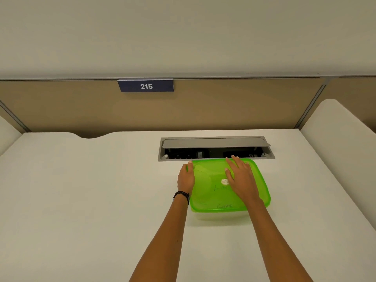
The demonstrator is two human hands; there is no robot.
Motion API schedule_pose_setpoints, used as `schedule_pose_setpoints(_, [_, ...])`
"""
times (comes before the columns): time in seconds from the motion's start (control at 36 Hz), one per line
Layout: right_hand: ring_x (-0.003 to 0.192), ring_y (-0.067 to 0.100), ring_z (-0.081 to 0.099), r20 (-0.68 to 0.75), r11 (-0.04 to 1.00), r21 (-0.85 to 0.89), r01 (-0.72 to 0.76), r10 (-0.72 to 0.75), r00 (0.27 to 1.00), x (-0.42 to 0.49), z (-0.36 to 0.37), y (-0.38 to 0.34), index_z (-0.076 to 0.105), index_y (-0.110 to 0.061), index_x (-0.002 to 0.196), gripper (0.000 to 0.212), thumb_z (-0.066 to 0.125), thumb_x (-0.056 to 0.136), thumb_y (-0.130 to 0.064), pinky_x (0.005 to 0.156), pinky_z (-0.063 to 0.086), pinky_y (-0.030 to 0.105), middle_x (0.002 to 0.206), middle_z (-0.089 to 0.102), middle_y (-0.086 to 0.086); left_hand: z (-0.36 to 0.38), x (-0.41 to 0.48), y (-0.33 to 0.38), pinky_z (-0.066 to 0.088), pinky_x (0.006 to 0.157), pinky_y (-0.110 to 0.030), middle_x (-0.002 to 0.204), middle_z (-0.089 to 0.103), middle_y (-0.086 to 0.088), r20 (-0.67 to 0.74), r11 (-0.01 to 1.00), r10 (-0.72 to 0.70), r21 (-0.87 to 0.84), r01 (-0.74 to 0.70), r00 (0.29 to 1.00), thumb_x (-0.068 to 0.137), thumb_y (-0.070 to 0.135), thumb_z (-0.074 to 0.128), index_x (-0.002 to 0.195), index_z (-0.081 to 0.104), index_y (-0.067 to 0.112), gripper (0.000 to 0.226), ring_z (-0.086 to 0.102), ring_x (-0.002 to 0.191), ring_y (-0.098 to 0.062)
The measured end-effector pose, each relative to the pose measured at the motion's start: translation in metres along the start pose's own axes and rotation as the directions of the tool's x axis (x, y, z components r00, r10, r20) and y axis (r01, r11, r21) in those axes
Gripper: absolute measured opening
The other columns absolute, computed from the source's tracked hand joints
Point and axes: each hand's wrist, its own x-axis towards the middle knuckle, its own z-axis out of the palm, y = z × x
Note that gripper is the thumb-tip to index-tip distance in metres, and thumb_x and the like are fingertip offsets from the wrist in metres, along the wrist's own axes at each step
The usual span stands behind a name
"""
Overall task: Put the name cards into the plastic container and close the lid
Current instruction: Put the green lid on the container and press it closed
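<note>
Two bare forearms rise from the bottom of the frame toward the centre, over a pale counter (pixel 81 200). The left wrist wears a dark band (pixel 181 195).

Just right of centre sits the container (pixel 221 215), its clear base showing only as a thin strip under the green lid (pixel 209 192). The lid covers the whole box and appears to lie level on it; whether it has snapped down all round cannot be told. No name cards are visible on the counter, and the tinted lid hides whatever is inside, so they are likely already in the box.

By the look of it the box is light, thin plastic: the lid should flex under pressure and the base could skate on the smooth counter. The rim and corners are the places to press, with one hand steadying the side.

The left hand (pixel 186 177) lies against the lid's left edge, fingers curled along the rim near the far left corner, a loose grip that steadies rather than pinches. The right hand (pixel 241 178) lies flat on top of the lid, fingers spread and reaching to the far edge, palm pressing down and holding nothing.

Just beyond the box, touching its far edge in this view, is a grey cable tray (pixel 215 148) sunk in the counter, flap raised. Behind it stands a tan partition (pixel 61 106) carrying a sign (pixel 145 86) reading 215.
</note>
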Motion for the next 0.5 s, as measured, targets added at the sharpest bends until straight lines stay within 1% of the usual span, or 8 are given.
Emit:
schedule_pose_setpoints(0.06, [0.143,0.021,0.027,0.008,1.000,-0.002,0.000,0.000,1.000,-0.0023,0.0016,0.0014,0.037,-0.019,0.141,0.045,0.041,0.097,-0.026,0.118,0.014,0.042,0.152,0.034,0.007,0.0014,-0.0005,-0.0020,0.036,0.091,-0.033,0.117,0.057,-0.012,0.007,1.000,-0.014,0.014,0.014,1.000,0.101,0.037,0.026,0.121,0.053,0.005,0.046,0.051,0.107,-0.026])
schedule_pose_setpoints(0.08, [0.143,0.021,0.026,0.010,1.000,-0.003,-0.001,0.001,1.000,-0.0034,0.0021,0.0029,0.036,-0.019,0.142,0.045,0.040,0.097,-0.026,0.118,0.014,0.042,0.152,0.034,0.007,0.0023,-0.0013,-0.0035,0.035,0.090,-0.032,0.121,0.057,-0.014,0.005,1.000,-0.011,0.019,0.011,1.000,0.101,0.037,0.026,0.121,0.053,0.004,0.047,0.051,0.110,-0.028])
schedule_pose_setpoints(0.14, [0.143,0.020,0.025,0.011,1.000,-0.007,0.000,0.001,1.000,-0.0045,0.0031,0.0048,0.035,-0.019,0.142,0.045,0.040,0.097,-0.026,0.119,0.013,0.041,0.152,0.033,0.006,0.0033,-0.0025,-0.0056,0.034,0.089,-0.032,0.124,0.057,-0.015,0.000,1.000,-0.006,0.015,0.006,1.000,0.101,0.038,0.026,0.120,0.053,0.005,0.047,0.051,0.111,-0.027])
schedule_pose_setpoints(0.28, [0.144,0.020,0.024,0.014,1.000,-0.020,0.001,-0.001,1.000,-0.0025,0.0036,0.0044,0.033,-0.019,0.143,0.046,0.039,0.098,-0.027,0.119,0.011,0.041,0.153,0.031,0.006,0.0029,0.0001,-0.0061,0.037,0.094,-0.034,0.123,0.057,-0.012,0.007,1.000,-0.016,-0.006,0.017,1.000,0.100,0.041,0.026,0.120,0.054,0.008,0.047,0.052,0.112,-0.027])
schedule_pose_setpoints(0.36, [0.144,0.020,0.024,0.012,1.000,-0.021,-0.004,0.005,1.000,-0.0026,0.0043,0.0043,0.033,-0.019,0.143,0.046,0.039,0.098,-0.027,0.119,0.011,0.041,0.153,0.031,0.006,0.0028,0.0011,-0.0065,0.037,0.094,-0.035,0.120,0.057,-0.011,0.015,1.000,-0.026,-0.012,0.026,1.000,0.100,0.042,0.026,0.119,0.054,0.009,0.047,0.051,0.105,-0.023])
schedule_pose_setpoints(0.42, [0.144,0.019,0.024,0.010,1.000,-0.023,-0.004,0.004,1.000,-0.0027,0.0044,0.0040,0.033,-0.019,0.143,0.046,0.039,0.098,-0.027,0.119,0.011,0.041,0.153,0.031,0.005,0.0025,0.0023,-0.0075,0.037,0.094,-0.035,0.119,0.057,-0.010,0.019,0.999,-0.031,-0.013,0.031,0.999,0.100,0.042,0.026,0.119,0.054,0.009,0.047,0.050,0.104,-0.022])
schedule_pose_setpoints(0.5, [0.144,0.019,0.024,0.007,1.000,-0.010,-0.004,0.005,1.000,-0.0024,0.0044,0.0037,0.034,-0.019,0.143,0.046,0.040,0.098,-0.026,0.119,0.012,0.041,0.153,0.032,0.006,0.0025,0.0026,-0.0085,0.037,0.092,-0.034,0.110,0.056,-0.006,0.012,1.000,-0.027,-0.009,0.027,1.000,0.100,0.042,0.026,0.116,0.055,0.009,0.047,0.050,0.101,-0.021])
